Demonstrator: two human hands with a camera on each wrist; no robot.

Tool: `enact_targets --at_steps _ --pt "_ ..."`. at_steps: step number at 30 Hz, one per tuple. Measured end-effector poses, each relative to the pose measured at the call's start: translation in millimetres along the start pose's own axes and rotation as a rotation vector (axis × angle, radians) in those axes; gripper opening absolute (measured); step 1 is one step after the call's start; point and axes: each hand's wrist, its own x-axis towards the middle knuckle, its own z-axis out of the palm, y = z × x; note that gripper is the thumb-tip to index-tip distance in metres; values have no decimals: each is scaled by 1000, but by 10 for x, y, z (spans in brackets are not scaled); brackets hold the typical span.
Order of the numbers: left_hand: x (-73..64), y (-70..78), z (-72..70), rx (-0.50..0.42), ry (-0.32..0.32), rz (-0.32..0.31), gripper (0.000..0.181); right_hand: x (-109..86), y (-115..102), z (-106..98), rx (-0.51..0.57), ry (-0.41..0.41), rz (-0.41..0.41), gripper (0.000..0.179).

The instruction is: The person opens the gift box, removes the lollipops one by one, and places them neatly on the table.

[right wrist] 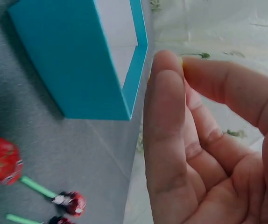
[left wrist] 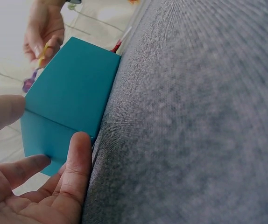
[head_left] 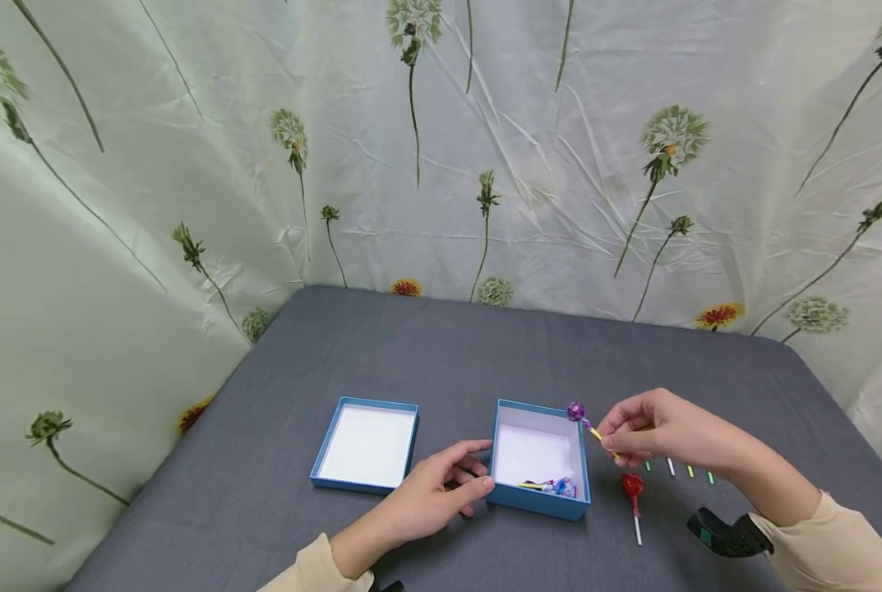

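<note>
My right hand (head_left: 651,432) pinches the yellow stick of a purple-wrapped lollipop (head_left: 575,411) between thumb and fingertips. The candy end points left, over the right rim of a blue open box (head_left: 537,501). Inside the box, along its near side, lie lollipops (head_left: 561,486) in blue, white and red wrappers. My left hand (head_left: 441,491) is at the box's left side, its spread fingers right at the wall. In the left wrist view, the fingertips (left wrist: 80,142) rest along the blue side. The fingers hide the pinched stick in the right wrist view.
Left of the box lies its blue-edged lid (head_left: 367,444), white inside facing up. A red lollipop (head_left: 633,485) with a white stick lies right of the box. Beyond it, partly behind the right hand, are several lollipop sticks (head_left: 671,467). A flowered curtain (head_left: 529,148) stands behind the grey table.
</note>
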Motion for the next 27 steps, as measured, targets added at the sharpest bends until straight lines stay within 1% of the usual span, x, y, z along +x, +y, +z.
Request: enact_targets --at_steps 4,7,13,17,21,27 --pt "-3 4 -4 -5 -4 -7 52 -166 169 -16 43 49 26 31" --pt "0 2 -2 -6 -8 -9 52 -314 320 -14 55 92 51 32" --pt "-4 2 -1 -8 -3 -18 51 -560 596 65 98 181 116 34" --pt "-7 4 -3 -4 4 -23 51 -656 732 136 129 226 200 38" --pt "-9 5 0 -1 4 -26 51 -723 856 208 139 256 263 40" --pt "2 10 -2 -2 -6 -18 51 -770 1017 301 174 268 306 37"
